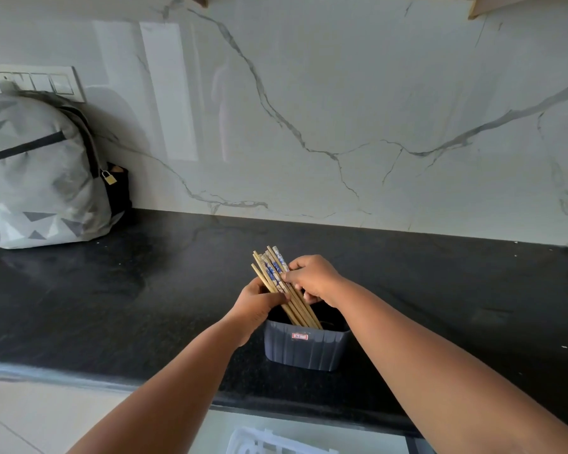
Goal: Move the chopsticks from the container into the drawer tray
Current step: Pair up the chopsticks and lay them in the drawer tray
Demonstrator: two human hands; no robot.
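Near the bottom edge, our white drawer tray (276,442) waits empty-looking; we're gathering the chopsticks (281,283).
Both hands' fingers pinch the bundle, left hand (259,304) low, right hand (312,278) higher, tips still in the dark container (305,350) on the worktop (112,290); next we lift clear and bring them near.

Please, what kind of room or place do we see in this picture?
Most likely a home kitchen: a black stone countertop under a glossy white marble backsplash, a dark grey plastic container holding wooden chopsticks, and a white drawer tray below the counter edge.
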